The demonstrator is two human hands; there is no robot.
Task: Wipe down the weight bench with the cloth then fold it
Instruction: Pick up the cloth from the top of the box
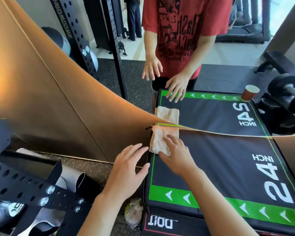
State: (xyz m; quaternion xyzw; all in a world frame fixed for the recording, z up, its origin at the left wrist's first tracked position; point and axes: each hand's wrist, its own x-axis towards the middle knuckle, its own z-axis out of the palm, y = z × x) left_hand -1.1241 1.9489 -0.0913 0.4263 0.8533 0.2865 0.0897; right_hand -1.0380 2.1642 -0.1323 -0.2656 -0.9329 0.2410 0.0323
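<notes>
1. Cloth (162, 140) — folded small, lies at the padded box's (220, 160) far-left corner, against the mirror.
2. Right hand (176, 154) rests flat on it, fingers straight; left hand (128, 165) hovers beside, holding nothing.
3. Terry, light and limp — likely best pinched at the corners.

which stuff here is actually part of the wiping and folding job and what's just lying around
Part of the job:
- folded cloth under the right hand
- black padded box marked 24 INCH, which it lies on
- left hand, open beside the box

Just lying about:
- paper cup (mirror reflection)
- dumbbell
- crumpled wrapper on the floor
</notes>
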